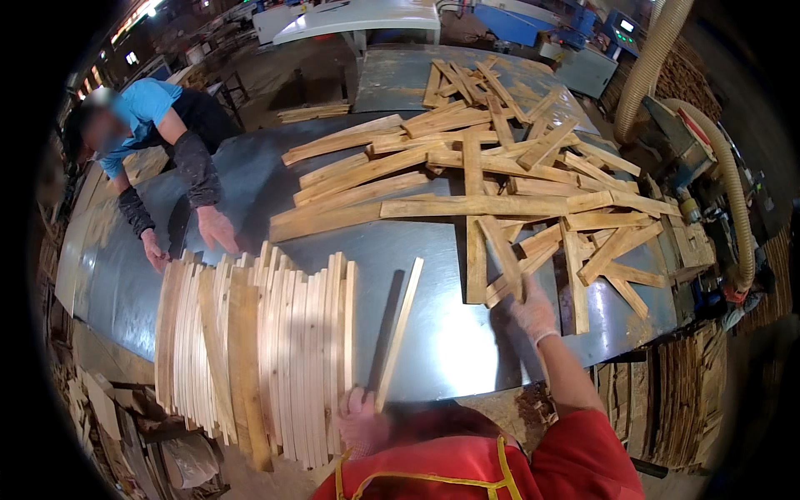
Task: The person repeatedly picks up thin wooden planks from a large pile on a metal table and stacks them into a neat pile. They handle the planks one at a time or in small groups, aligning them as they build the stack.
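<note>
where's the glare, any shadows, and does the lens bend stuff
Head view: white glare on the smooth grey metal tabletop; head view: dark shadow left of the lone thin pale wooden strip; head view: fisheye curves the tabletop's edges, corners black.

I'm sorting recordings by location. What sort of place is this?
Probably a woodworking shop: a jumbled heap of light-brown wooden strips lies on a shiny grey table, a packed row of pale narrow wooden strips sits at its near edge, and a thick beige ribbed hose rises beyond.

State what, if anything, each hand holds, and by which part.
Right hand: a plank, by its near end. Left hand: unclear whether it holds the thin strip.
</note>
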